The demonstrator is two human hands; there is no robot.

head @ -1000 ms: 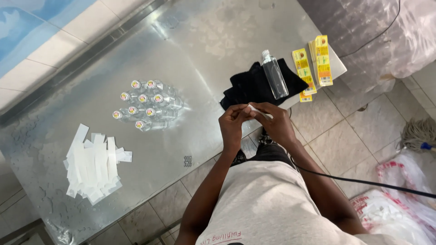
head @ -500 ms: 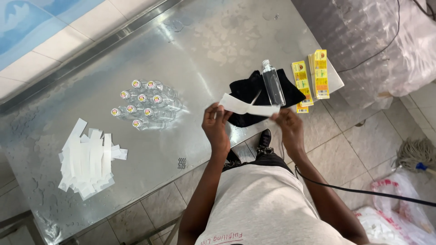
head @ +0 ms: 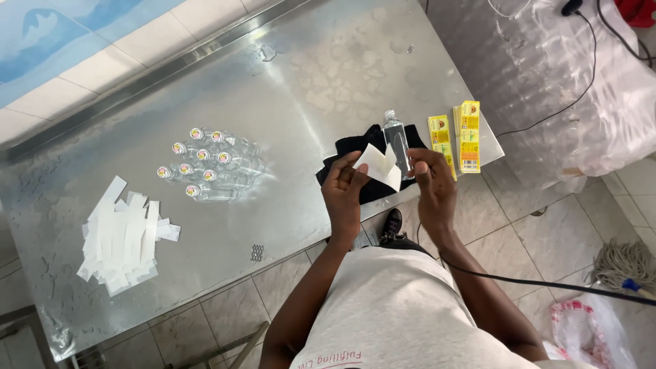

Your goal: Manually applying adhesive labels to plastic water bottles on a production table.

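On the steel table, a clear bottle lies on black cloth. Left hand and right hand each pinch the white label strip, seemingly mid-peel; sticking it on calls for careful alignment with the bottle.

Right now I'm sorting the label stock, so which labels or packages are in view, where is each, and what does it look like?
White strip: held between left hand and right hand, bent, blank.
Yellow label strips: table's right edge, long rectangles, yellow with green and red print.
White strip pile: table's left, loose blank rectangles.
Small clear bottles: table's middle, lying clustered, colourful round caps.
Clear bottle: unlabelled, on black cloth.
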